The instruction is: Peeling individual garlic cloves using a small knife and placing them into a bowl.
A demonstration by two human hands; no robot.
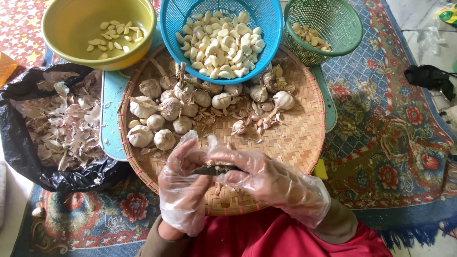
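Both hands in clear plastic gloves, meeting over near edge of woven bamboo tray (300, 138). Left hand (183, 190) and right hand (266, 178) pinching small dark knife (214, 169) with pale garlic clove (220, 165) pressed against blade, fingers closing tight around both. Clove mostly hidden, only whitish sliver showing. Whole garlic bulbs (164, 114) lying on tray; peeled cloves filling blue basket (171, 24).
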